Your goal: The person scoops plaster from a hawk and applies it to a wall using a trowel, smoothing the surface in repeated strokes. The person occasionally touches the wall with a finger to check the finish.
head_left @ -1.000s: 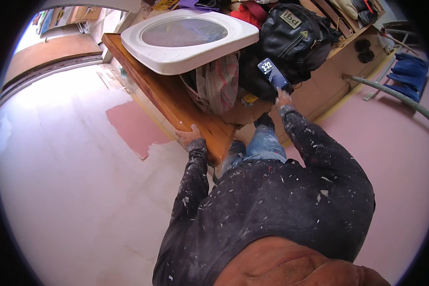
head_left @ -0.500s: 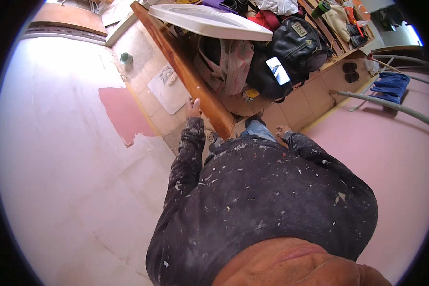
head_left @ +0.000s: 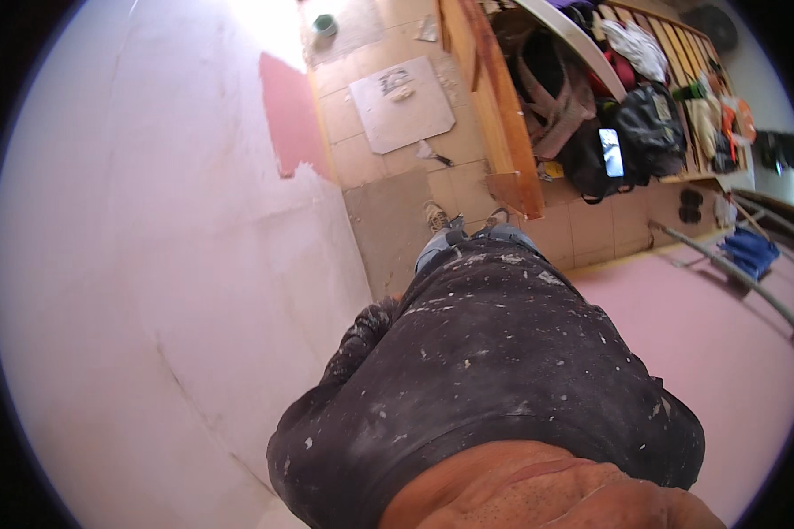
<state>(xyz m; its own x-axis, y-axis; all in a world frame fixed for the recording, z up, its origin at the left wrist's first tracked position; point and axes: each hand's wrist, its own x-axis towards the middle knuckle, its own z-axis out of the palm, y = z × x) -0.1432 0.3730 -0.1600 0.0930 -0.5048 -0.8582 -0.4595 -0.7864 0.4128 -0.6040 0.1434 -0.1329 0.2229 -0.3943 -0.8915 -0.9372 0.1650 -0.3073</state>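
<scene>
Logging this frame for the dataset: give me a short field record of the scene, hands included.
view: head camera, looking down the person's dark paint-spattered top
left hand: not in view, sleeve bent at the white wall
right hand: not in view
nearest: wooden board ahead of the shoes
floor: beige tiles, loose grey tile, trowel
right side: black bags, phone with lit screen

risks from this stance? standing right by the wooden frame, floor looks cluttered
1. The wooden frame ends in a bare corner close to the person's knees; a step forward could knock it.
2. A loose tile and a small trowel lie on the floor ahead of the shoes: possible trip.
3. Neither hand shows, so nothing visibly steadies the person.
</scene>
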